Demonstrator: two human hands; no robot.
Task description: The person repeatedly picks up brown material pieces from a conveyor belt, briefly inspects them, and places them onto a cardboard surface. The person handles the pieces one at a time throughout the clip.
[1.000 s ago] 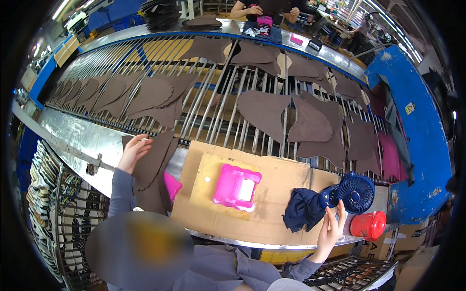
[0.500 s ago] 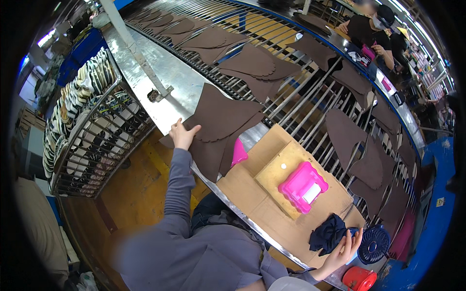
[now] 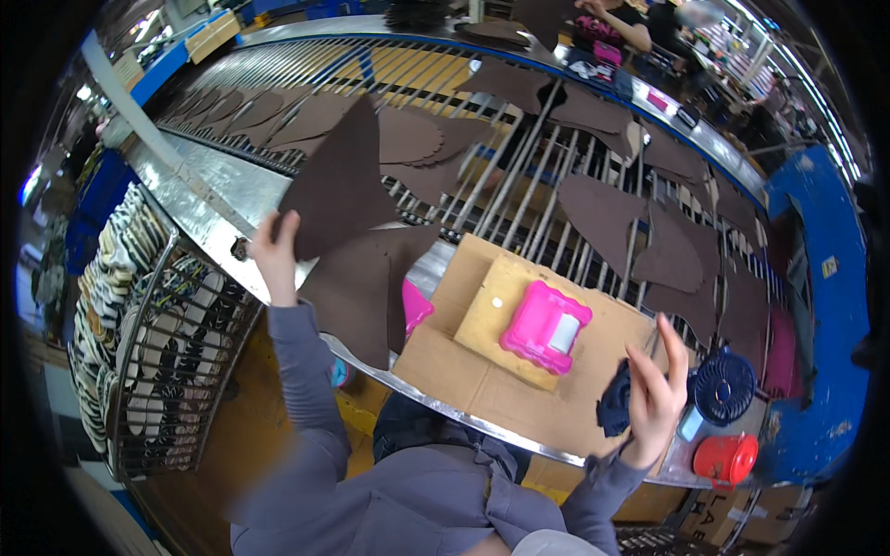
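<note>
My left hand [image 3: 272,248] grips the lower corner of a brown leather piece [image 3: 338,185] and holds it lifted above a stack of similar brown pieces [image 3: 366,283] at the conveyor's near edge. My right hand [image 3: 656,389] is raised over the cardboard sheet [image 3: 501,371], fingers apart and holding nothing, just beside a dark blue cloth [image 3: 614,400]. A pink plastic box [image 3: 545,326] sits on the cardboard between my hands.
Many brown pieces [image 3: 603,208] lie on the roller conveyor [image 3: 519,157]. A small blue fan [image 3: 723,387] and a red container [image 3: 726,458] stand at the right. A wire rack [image 3: 158,352] of soles stands at the left. Other people work at the far side [image 3: 612,23].
My left hand has taken hold of a brown piece and lifted it off the stack. My right hand has risen off the dark cloth. The view has swung back toward the conveyor.
</note>
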